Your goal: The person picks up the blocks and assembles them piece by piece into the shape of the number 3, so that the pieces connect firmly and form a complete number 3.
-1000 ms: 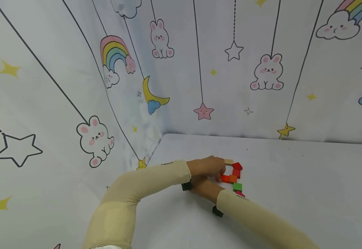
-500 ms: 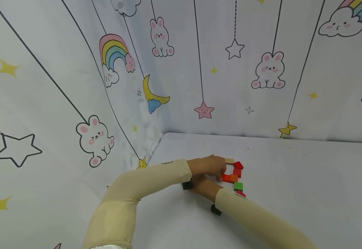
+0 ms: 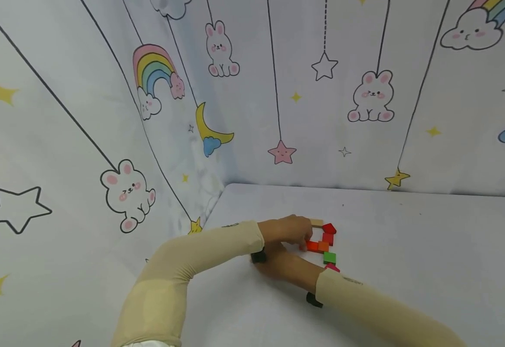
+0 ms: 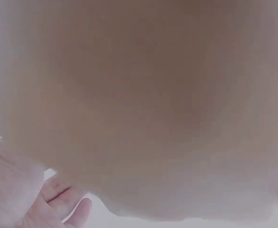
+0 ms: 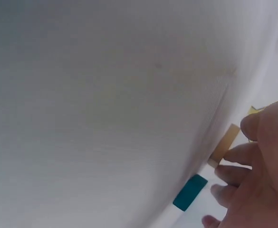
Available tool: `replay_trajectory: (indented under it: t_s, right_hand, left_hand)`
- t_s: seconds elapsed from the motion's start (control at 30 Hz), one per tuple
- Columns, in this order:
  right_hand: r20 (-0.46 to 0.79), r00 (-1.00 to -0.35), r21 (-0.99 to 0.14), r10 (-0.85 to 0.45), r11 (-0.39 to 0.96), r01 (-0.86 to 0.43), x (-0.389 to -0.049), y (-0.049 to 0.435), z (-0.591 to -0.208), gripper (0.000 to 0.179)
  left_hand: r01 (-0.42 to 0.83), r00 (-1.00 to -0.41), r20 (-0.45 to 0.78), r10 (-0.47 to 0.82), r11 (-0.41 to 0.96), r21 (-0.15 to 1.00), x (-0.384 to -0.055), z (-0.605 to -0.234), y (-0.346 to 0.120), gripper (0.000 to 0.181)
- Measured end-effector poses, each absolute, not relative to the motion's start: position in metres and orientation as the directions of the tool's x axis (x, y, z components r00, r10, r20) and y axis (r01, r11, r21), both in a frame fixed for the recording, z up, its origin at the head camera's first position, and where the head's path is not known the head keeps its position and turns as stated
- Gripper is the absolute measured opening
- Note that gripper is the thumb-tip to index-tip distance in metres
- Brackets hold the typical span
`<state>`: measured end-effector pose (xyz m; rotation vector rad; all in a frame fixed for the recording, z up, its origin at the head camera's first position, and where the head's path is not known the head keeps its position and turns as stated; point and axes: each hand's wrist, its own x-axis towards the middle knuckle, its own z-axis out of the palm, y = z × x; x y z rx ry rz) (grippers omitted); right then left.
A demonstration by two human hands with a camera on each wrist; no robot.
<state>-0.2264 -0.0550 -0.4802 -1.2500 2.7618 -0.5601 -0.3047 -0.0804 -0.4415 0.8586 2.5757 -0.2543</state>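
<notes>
My left hand (image 3: 293, 229) reaches across the white table, its fingertips right at a red-orange block (image 3: 312, 246). In the left wrist view its fingers (image 4: 65, 197) are loosely bent, with no block visible between them. My right hand (image 3: 280, 262) crosses beneath the left wrist, its fingers hidden in the head view. In the right wrist view the right fingers (image 5: 236, 154) are spread and loosely bent, close beside a tan wooden block (image 5: 225, 142) and a teal block (image 5: 190, 192). A yellow piece (image 5: 255, 110) shows behind the thumb.
Beyond the left hand, a tan block (image 3: 316, 223), red pentagonal block (image 3: 329, 228), red block (image 3: 328, 239), orange block (image 3: 323, 246), green block (image 3: 329, 258) and pinkish-red block (image 3: 332, 267) form a bent row. A patterned curtain (image 3: 252, 96) encloses the table. The forearms cross closely.
The right wrist and sleeve have shifted slightly right and down in the head view. The left hand stays by the red-orange block, and the visible blocks keep their layout.
</notes>
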Motion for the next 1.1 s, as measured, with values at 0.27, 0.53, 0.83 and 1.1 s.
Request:
replay_trajectory:
  t_s: [0.27, 0.53, 0.83, 1.1]
  right_hand:
    - [0.099, -0.564, -0.015, -0.820, 0.566, -0.824, -0.201, -0.023, -0.482, 0.040]
    - [0.095, -0.561, 0.071, -0.822, 0.568, -0.820, -0.184, 0.004, -0.483, 0.059]
    - [0.233, -0.517, 0.092, -0.824, 0.548, -0.831, -0.189, 0.010, -0.485, 0.039]
    - [0.247, -0.640, -0.076, -0.727, 0.644, -0.761, -0.192, 0.013, -0.485, 0.034]
  left_hand:
    - [0.565, -0.744, -0.435, 0.507, 0.825, -0.005, -0.299, -0.436, -0.078, 0.021]
    - [0.567, -0.748, -0.406, 0.525, 0.823, 0.021, -0.300, -0.443, -0.082, 0.020]
    - [0.611, -0.730, -0.371, 0.574, 0.791, 0.023, -0.298, -0.444, -0.092, 0.021]
    - [0.640, -0.715, -0.354, 0.603, 0.768, 0.016, -0.300, -0.443, -0.094, 0.019]
